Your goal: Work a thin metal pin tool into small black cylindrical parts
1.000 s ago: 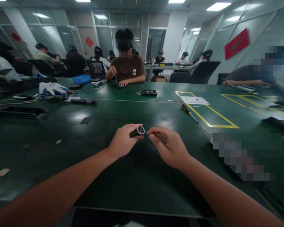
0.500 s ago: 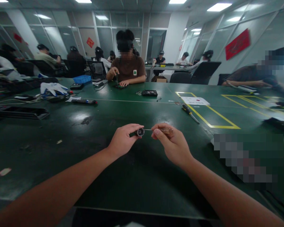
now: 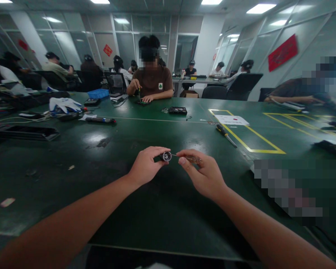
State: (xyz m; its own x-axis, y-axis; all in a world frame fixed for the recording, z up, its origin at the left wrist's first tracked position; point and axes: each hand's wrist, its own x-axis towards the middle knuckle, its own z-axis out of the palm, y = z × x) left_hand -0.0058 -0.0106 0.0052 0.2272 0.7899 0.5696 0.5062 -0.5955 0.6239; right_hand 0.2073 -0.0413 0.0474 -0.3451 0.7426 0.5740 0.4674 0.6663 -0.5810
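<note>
Between the thumb and fingers of my left hand is a small dark round part, its open ringed end turned towards me. My right hand is closed around the clear brownish handle of a screwdriver. Its thin metal shaft points left, and the tip is at the right rim of the round part. Whether the tip goes inside cannot be made out. Both hands are held above the green table.
A yellow-and-black screwdriver and a printed sheet lie ahead to the right, by yellow tape lines. A black device lies further off. White gloves and a blue basket are at left. Across the table a person works.
My right hand has moved slightly left, and its screwdriver now slants, with the handle lower. Less of the shaft shows. My left hand keeps its hold on the round part.
</note>
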